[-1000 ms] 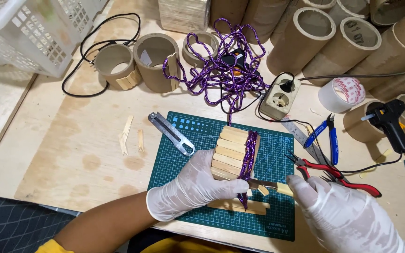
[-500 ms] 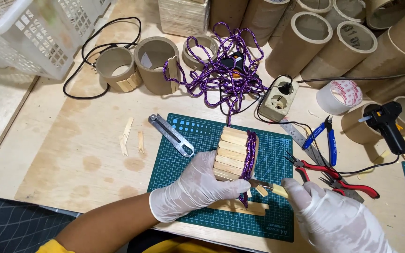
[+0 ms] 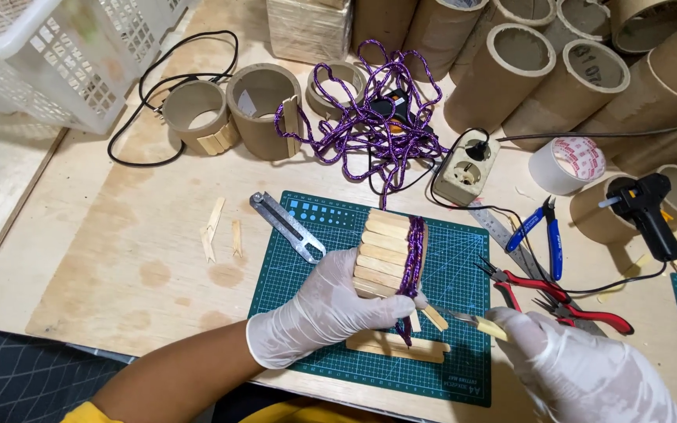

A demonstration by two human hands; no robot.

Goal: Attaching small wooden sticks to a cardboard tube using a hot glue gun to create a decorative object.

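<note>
My left hand (image 3: 319, 313), in a white glove, grips a cardboard tube clad in wooden sticks (image 3: 381, 251) that lies on the green cutting mat (image 3: 464, 266). A purple cord (image 3: 412, 258) is wound round the tube's right end and runs back to a tangled heap (image 3: 370, 125). My right hand (image 3: 581, 368), also gloved, holds a small tool with a yellow handle and a pointed metal tip (image 3: 476, 323) just right of the tube. Loose wooden sticks (image 3: 395, 348) lie on the mat below the tube.
A metal utility knife (image 3: 285, 227) rests at the mat's left edge. Red pliers (image 3: 562, 301), blue cutters (image 3: 550, 235), a steel ruler, a black glue gun (image 3: 650, 211), a power strip (image 3: 465, 171) and a tape roll (image 3: 567, 164) sit to the right. Cardboard tubes line the back; a white basket (image 3: 48, 63) stands far left.
My right hand has drawn away from the tube toward the lower right, bringing the pointed tool with it. My left hand keeps its grip on the tube.
</note>
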